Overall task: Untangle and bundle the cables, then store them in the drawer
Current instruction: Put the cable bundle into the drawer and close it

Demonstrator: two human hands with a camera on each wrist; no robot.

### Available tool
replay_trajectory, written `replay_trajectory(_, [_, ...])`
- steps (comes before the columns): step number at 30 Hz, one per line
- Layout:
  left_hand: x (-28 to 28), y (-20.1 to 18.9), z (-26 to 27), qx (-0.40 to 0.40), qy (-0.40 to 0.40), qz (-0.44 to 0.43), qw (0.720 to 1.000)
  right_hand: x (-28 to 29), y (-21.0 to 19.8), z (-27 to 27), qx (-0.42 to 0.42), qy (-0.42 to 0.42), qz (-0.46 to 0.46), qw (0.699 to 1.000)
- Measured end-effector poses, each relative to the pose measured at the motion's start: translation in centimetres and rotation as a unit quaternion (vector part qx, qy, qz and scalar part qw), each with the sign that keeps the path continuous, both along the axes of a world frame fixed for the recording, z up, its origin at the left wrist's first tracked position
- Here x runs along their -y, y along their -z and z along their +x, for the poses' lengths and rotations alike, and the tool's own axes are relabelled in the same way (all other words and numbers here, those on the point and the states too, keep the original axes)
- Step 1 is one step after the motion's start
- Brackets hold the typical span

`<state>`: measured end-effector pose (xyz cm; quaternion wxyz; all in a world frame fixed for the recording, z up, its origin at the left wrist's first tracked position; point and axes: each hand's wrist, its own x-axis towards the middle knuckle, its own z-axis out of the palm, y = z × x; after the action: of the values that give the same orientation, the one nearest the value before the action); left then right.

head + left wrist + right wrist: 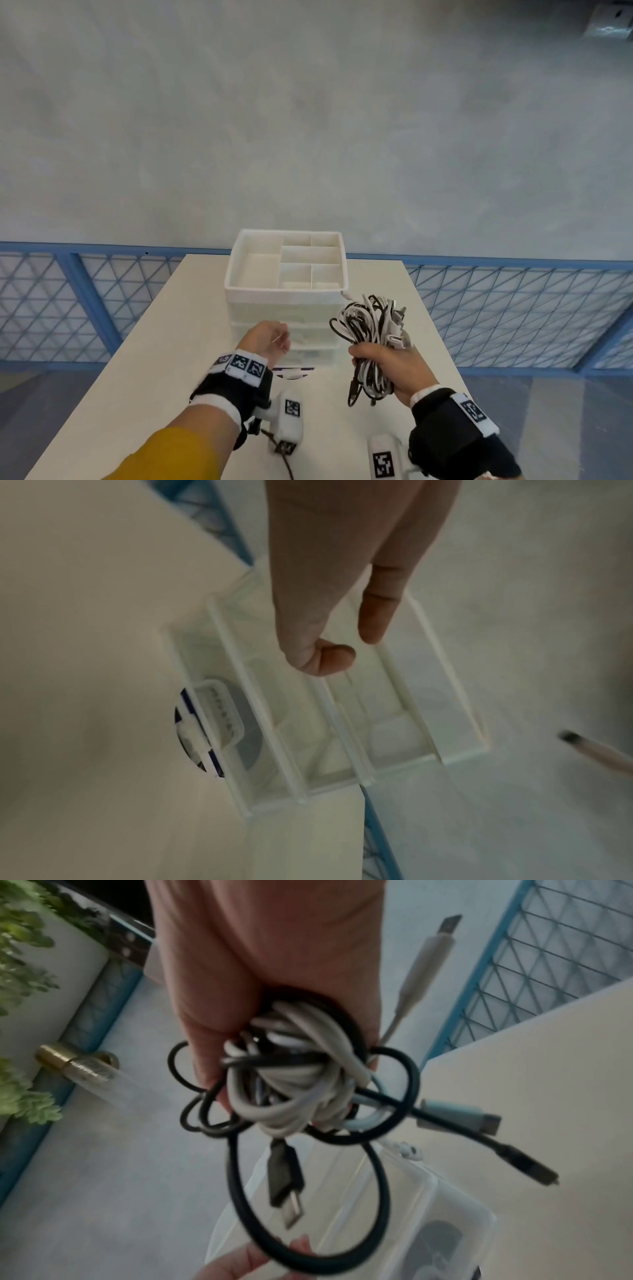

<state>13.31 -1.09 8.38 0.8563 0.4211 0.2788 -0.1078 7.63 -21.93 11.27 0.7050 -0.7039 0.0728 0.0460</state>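
Note:
My right hand [380,363] grips a tangled bundle of black and white cables [373,325] above the table, right of the drawer unit [284,318]. Loops and several plugs stick out of my fist [274,988] around the cable bundle [291,1085]. The unit has translucent drawers under a white compartment tray [239,274]. My left hand [269,339] is at the front of the middle drawers. In the left wrist view this hand [352,649] has its fingers curled and thumb straight before the drawer fronts [308,750]; I see nothing held in them.
The unit stands at the far end of a white table [154,342]. A blue mesh railing [85,291] runs behind and beside it, with grey floor beyond. A round dark-and-white mark [185,723] lies under the bottom drawer's handle. Green plants [20,988] show in the right wrist view.

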Motion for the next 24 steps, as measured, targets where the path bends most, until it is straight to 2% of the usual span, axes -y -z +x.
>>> replay_trajectory(2, [-0.4,0.4,1.1,-0.024,-0.012,-0.02,0.999,0.0,-0.9,0.2,0.021,-0.017,-0.03,0.999])
replay_trajectory(7, [0.8,0.9,1.2,-0.012,-0.03,-0.075,0.997,0.0,-3.1,1.3,0.053,-0.064,-0.1,0.991])
replay_trajectory(9, [1.0,1.7,0.1,-0.01,-0.024,-0.061,0.998,0.2,-4.2,1.9,0.058,-0.064,-0.138,0.987])
replay_trajectory(13, [0.5,3.2,-3.5,-0.011,0.005,-0.065,0.998,-0.4,-8.4,2.6,0.142,-0.101,-0.211,0.962])
replay_trajectory(17, [-0.2,3.4,-7.9,-0.008,0.079,-0.059,0.995,-3.0,-11.1,3.9,0.201,-0.116,-0.283,0.931])
replay_trajectory(19, [-0.7,2.7,-9.4,0.004,0.129,-0.006,0.992,-4.9,-11.0,4.5,0.239,-0.138,-0.34,0.899])
replay_trajectory(21, [-1.2,1.8,-10.4,0.027,0.171,0.105,0.979,-7.1,-10.4,4.5,0.27,-0.183,-0.388,0.862])
replay_trajectory(23, [-1.8,0.9,-11.1,0.102,0.172,0.277,0.94,-8.9,-9.0,4.6,0.265,-0.227,-0.472,0.809])
replay_trajectory(24, [-2.2,0.4,-11.3,0.172,0.149,0.38,0.897,-9.6,-8.2,4.6,0.252,-0.24,-0.514,0.784])
